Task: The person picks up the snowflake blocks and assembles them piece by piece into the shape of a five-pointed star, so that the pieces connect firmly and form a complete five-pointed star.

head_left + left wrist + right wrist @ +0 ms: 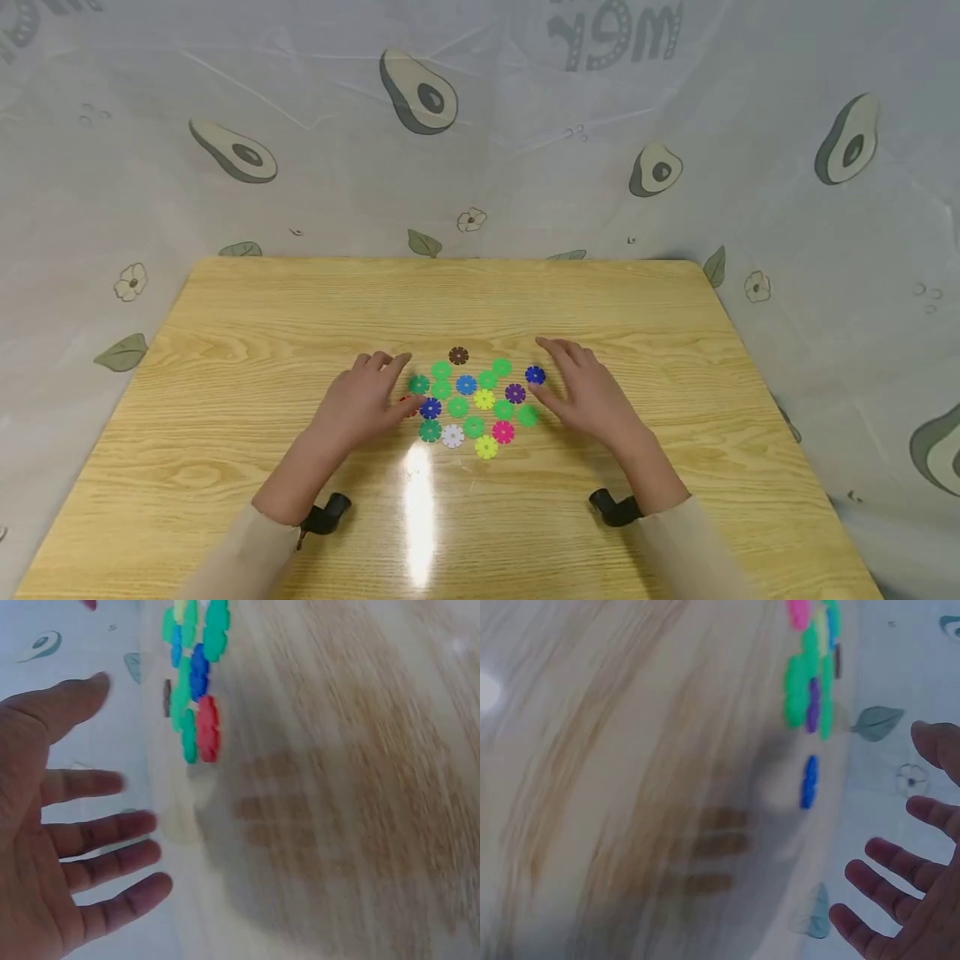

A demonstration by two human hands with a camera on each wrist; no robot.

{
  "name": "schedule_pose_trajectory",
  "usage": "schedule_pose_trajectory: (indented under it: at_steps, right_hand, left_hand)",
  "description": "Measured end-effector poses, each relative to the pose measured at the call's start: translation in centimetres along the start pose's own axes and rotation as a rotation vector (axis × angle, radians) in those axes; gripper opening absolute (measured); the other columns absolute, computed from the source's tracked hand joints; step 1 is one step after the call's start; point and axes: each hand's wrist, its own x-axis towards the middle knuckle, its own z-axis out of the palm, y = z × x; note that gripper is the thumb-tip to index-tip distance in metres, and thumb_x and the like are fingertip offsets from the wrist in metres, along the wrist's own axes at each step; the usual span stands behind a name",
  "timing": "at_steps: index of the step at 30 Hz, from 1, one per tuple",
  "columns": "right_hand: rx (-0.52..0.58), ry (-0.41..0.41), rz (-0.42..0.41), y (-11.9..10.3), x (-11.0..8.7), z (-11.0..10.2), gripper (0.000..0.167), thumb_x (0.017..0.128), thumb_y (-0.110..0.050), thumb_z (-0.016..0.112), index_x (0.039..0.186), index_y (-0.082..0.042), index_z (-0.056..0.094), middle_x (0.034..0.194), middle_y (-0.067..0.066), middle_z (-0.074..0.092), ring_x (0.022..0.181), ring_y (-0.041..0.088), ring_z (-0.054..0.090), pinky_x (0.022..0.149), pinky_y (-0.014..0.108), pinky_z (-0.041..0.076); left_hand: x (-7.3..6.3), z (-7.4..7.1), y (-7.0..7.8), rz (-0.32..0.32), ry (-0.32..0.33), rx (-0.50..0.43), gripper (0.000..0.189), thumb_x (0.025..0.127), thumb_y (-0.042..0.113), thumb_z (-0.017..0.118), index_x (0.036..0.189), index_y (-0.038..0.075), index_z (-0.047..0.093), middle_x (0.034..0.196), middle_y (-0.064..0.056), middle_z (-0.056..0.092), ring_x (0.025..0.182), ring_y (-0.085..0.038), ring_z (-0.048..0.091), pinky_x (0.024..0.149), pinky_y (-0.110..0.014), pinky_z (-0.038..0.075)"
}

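Notched plastic discs lie flat in a loose cluster at the middle of the table in the head view. Among them are a brown disc (458,356) at the back, a white disc (452,436) at the front and a pink disc (503,432). My left hand (366,396) hovers at the cluster's left side, fingers spread and holding nothing. Its thumb overlaps the red disc (207,729) in the head view. On the other side my right hand (585,392) is held with fingers apart, its thumb close by a dark blue disc (808,782). Nothing is in that hand.
The wooden table (300,308) has a bright reflection in front of the discs. Behind and beside it hangs a pale cloth (510,167) printed with avocados, leaves and flowers. Each wrist carries a black camera mount (327,514).
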Motion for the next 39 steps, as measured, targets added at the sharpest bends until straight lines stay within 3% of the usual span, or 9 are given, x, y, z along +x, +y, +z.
schedule_pose_trajectory:
  at_steps: [4, 7, 12, 20, 31, 34, 39]
  right_hand:
    - [0.030, -0.067, -0.008, 1.6, 0.8, 0.3, 0.061, 0.100, -0.038, 0.071, 0.152, -0.015, 0.051, 0.144, 0.018, 0.058, 0.133, 0.041, 0.054, 0.106, 0.064, 0.049]
    - [0.018, -0.105, -0.013, 2.7, 1.3, 0.7, 0.053, 0.099, -0.036, 0.073, 0.145, -0.016, 0.058, 0.137, 0.014, 0.063, 0.130, 0.038, 0.056, 0.106, 0.065, 0.048]
    - [0.000, -0.126, -0.035, 3.8, 2.1, 1.2, 0.044, 0.096, -0.031, 0.077, 0.136, -0.017, 0.064, 0.129, 0.009, 0.064, 0.125, 0.034, 0.057, 0.100, 0.062, 0.050]
    - [0.042, -0.130, -0.037, 4.3, 2.7, 1.5, 0.034, 0.095, -0.029, 0.079, 0.126, -0.019, 0.070, 0.126, 0.007, 0.064, 0.123, 0.033, 0.056, 0.098, 0.060, 0.050]
    - [0.042, -0.113, -0.082, 4.3, 2.5, 1.9, 0.030, 0.095, -0.028, 0.079, 0.118, -0.011, 0.070, 0.118, 0.006, 0.066, 0.113, 0.028, 0.058, 0.101, 0.051, 0.055]
    - [0.061, -0.120, -0.063, 4.2, 2.4, 1.8, 0.031, 0.097, -0.029, 0.076, 0.119, -0.009, 0.069, 0.118, 0.006, 0.067, 0.109, 0.024, 0.060, 0.098, 0.047, 0.056]
    - [0.192, -0.139, -0.004, 3.8, 2.6, 1.5, 0.029, 0.099, -0.028, 0.074, 0.118, -0.008, 0.066, 0.105, 0.005, 0.070, 0.093, 0.017, 0.063, 0.085, 0.036, 0.056]
  left_hand:
    - [0.5, 0.2, -0.6, 0.019, -0.071, -0.017, 0.059, 0.092, 0.045, 0.080, 0.133, 0.006, 0.064, 0.123, -0.019, 0.067, 0.112, -0.037, 0.063, 0.073, -0.046, 0.062]
    - [0.8, 0.5, -1.0, 0.023, -0.115, -0.045, 0.052, 0.089, 0.041, 0.083, 0.125, 0.007, 0.066, 0.116, -0.015, 0.066, 0.107, -0.033, 0.061, 0.071, -0.044, 0.060]
    - [1.1, 1.2, -1.5, 0.045, -0.133, -0.077, 0.037, 0.088, 0.036, 0.085, 0.110, 0.011, 0.067, 0.104, -0.009, 0.061, 0.097, -0.027, 0.055, 0.067, -0.040, 0.056]
    - [1.3, 1.5, -1.5, 0.078, -0.150, -0.107, 0.026, 0.089, 0.026, 0.084, 0.098, 0.012, 0.064, 0.095, -0.004, 0.056, 0.090, -0.022, 0.049, 0.065, -0.033, 0.047]
    - [1.5, 2.0, -1.8, 0.117, -0.156, -0.223, 0.025, 0.091, 0.013, 0.081, 0.091, 0.011, 0.056, 0.084, -0.001, 0.051, 0.080, -0.017, 0.043, 0.068, -0.028, 0.039]
    - [1.6, 2.2, -2.0, 0.143, -0.151, -0.284, 0.021, 0.093, 0.008, 0.078, 0.093, 0.010, 0.057, 0.083, 0.000, 0.060, 0.077, -0.014, 0.048, 0.066, -0.026, 0.042]
    - [1.8, 2.2, -1.9, 0.146, -0.140, -0.351, 0.013, 0.097, 0.000, 0.070, 0.105, 0.005, 0.060, 0.089, -0.006, 0.071, 0.078, -0.013, 0.062, 0.068, -0.027, 0.052]
